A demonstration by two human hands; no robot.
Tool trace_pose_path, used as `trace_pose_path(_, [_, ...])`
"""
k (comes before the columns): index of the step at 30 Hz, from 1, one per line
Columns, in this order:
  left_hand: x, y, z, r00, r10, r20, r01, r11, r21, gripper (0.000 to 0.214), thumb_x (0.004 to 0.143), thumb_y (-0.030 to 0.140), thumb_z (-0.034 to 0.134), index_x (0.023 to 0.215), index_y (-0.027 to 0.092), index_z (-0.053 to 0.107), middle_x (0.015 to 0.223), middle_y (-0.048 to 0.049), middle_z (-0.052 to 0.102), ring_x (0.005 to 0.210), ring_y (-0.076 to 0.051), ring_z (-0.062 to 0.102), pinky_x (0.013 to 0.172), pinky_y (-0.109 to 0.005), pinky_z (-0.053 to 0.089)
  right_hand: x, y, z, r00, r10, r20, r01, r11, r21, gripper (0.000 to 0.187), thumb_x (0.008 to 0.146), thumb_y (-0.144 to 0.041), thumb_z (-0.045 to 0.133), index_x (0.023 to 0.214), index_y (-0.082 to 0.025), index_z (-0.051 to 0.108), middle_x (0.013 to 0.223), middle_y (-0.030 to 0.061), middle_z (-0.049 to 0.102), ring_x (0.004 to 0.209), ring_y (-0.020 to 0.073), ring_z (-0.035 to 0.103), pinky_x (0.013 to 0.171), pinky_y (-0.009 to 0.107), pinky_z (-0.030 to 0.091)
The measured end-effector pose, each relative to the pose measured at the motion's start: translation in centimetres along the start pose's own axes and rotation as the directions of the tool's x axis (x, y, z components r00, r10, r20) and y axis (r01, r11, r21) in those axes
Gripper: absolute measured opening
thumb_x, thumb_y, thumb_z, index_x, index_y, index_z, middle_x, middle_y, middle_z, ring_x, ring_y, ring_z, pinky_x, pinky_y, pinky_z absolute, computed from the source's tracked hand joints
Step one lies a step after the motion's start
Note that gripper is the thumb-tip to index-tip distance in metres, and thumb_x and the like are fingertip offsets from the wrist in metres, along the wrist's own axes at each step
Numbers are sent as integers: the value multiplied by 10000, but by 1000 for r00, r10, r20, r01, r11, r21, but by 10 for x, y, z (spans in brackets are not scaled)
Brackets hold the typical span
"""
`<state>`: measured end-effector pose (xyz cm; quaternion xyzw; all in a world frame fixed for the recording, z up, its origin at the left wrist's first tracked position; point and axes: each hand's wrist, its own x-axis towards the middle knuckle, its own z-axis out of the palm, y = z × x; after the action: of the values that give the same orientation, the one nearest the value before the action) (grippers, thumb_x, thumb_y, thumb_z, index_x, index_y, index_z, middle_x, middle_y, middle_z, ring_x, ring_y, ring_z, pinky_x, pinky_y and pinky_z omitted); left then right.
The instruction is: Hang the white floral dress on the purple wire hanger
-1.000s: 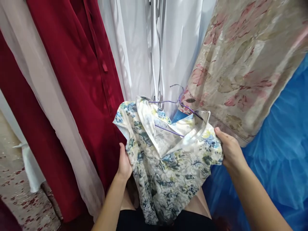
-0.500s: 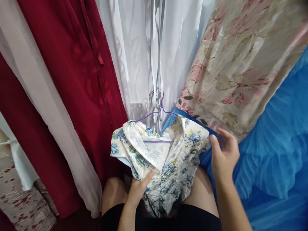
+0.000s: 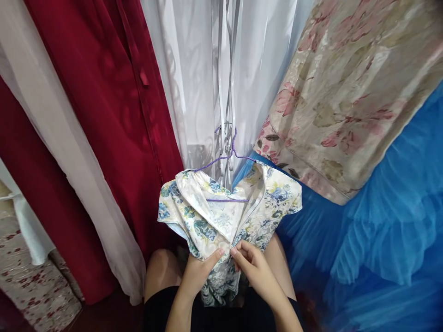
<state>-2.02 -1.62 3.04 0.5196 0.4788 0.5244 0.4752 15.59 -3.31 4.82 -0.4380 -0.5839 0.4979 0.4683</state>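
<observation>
A white dress with blue and yellow flowers (image 3: 204, 226) hangs on a purple wire hanger (image 3: 214, 162), low over my lap. Its wrapped neckline lies open, and the hanger's lower bar shows inside. My left hand (image 3: 204, 269) is closed on the front of the dress, thumb on top and fingers hidden beneath the cloth. Just to the right, my right hand (image 3: 251, 260) pinches the fabric near the bottom of the neckline with thumb and index finger. The two thumbs are close together.
Behind hang white fabric (image 3: 194, 92) and thin white straps (image 3: 223, 92). Red garments (image 3: 104, 115) and a pale sheer one (image 3: 69, 124) hang on the left. To the right are a beige floral garment (image 3: 328, 106) and blue ruffled tulle (image 3: 380, 230).
My right hand has come from beside the right sleeve down and leftward to the neckline, where it now pinches the dress. My left hand stays on the front.
</observation>
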Motion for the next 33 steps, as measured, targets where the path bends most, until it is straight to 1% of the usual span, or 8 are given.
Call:
trace_pose_path(6, [-4,6,3,1000,-20,14,20,1000,-14,528,750,387,795,1238,218,681,1248,-81,701,1256,-309,597,1122,-434,438,-6,3,2,1000,12,-4,-12,1000,9,398,948,-525,550,716,-213,470,573,-36,497,535,141,429,528,265,310])
trace_pose_path(10, [2,5,3,971,-55,-231,25,991,-134,537,723,393,817,1192,183,660,1172,-113,716,1177,-334,640,1014,-430,517,-6,-4,-4,999,43,-15,-43,999,16,457,929,-533,561,620,-205,487,480,-31,487,466,131,400,502,264,296])
trace_pose_path(14, [10,0,-1,749,210,-629,-248,968,28,494,796,392,747,1221,225,560,1220,-99,637,1178,-299,608,1004,-418,497,-7,-7,-10,995,64,-77,-57,994,97,437,885,-569,603,682,-182,613,434,-35,487,418,118,381,484,256,276])
trace_pose_path(16, [9,-1,-2,629,447,-636,-387,890,243,413,806,332,734,1161,229,549,1212,-83,597,1161,-264,586,1021,-399,468,-7,-6,-9,994,85,-74,-77,991,111,447,876,-582,609,701,-172,638,424,-32,492,401,108,373,466,249,259])
trace_pose_path(18, [5,-2,1,733,549,-402,-445,834,327,237,840,273,682,1045,214,580,1089,-67,619,1060,-237,608,960,-370,489,-7,-4,-6,993,107,-57,-100,988,121,448,871,-580,622,706,-164,639,421,-31,501,392,98,377,453,238,262])
trace_pose_path(21, [-2,-4,13,917,387,96,-396,862,317,137,867,227,614,1003,207,620,984,-58,662,955,-228,636,872,-346,518,-9,-1,0,994,111,-21,-107,986,125,441,883,-568,618,718,-159,627,431,-28,524,388,89,395,450,225,298])
trace_pose_path(27, [-8,-9,38,912,377,161,-410,843,349,74,875,174,558,804,194,550,776,-18,611,747,-176,591,712,-277,462,-11,-5,0,991,126,47,-131,983,125,435,888,-563,615,752,-150,635,428,-15,560,366,88,427,424,207,320])
trace_pose_path(33, [-12,-1,45,884,399,244,-463,824,326,136,862,157,570,759,194,490,724,7,533,695,-148,528,681,-257,401,-5,-34,-9,990,44,-133,-19,983,183,411,876,-500,655,660,-151,645,425,-4,562,387,88,442,433,213,336])
